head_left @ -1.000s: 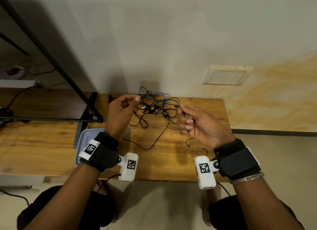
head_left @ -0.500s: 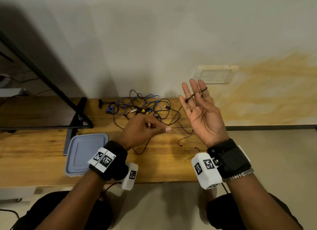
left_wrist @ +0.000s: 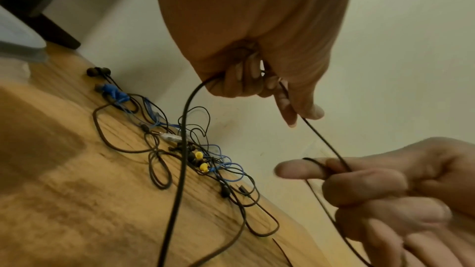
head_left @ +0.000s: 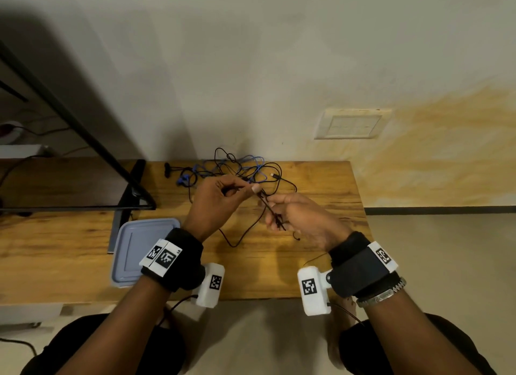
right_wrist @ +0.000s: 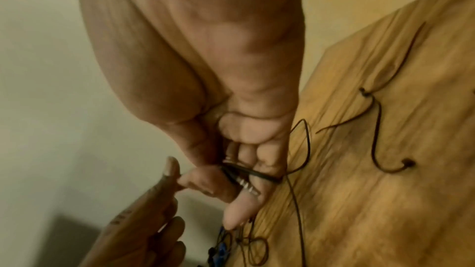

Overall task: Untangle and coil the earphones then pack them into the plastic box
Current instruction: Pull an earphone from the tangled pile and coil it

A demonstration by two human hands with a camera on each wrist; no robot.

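A tangle of black and blue earphones [head_left: 240,173] lies at the back of the wooden table [head_left: 321,184]. One black earphone cable [head_left: 265,204] runs taut between my hands above the table. My left hand [head_left: 251,189] pinches it between thumb and forefinger; the rest hangs down to the tangle [left_wrist: 180,145]. My right hand [head_left: 272,215] has its fingers curled with cable loops across them, and the jack plug [right_wrist: 244,185] lies against them. The plastic box [head_left: 136,249], with its blue-grey lid on, sits near the front left, partly behind my left wrist.
A black monitor stand [head_left: 131,190] and a slanting black bar stand at the left. Short black wire pieces [right_wrist: 377,129] lie on the table by my right hand. Yellow ear tips [left_wrist: 199,155] show in the tangle. The wall rises just behind the table.
My right hand has come down from a raised, flat-palmed pose and curled its fingers on the cable. My left hand has moved up and across to meet it.
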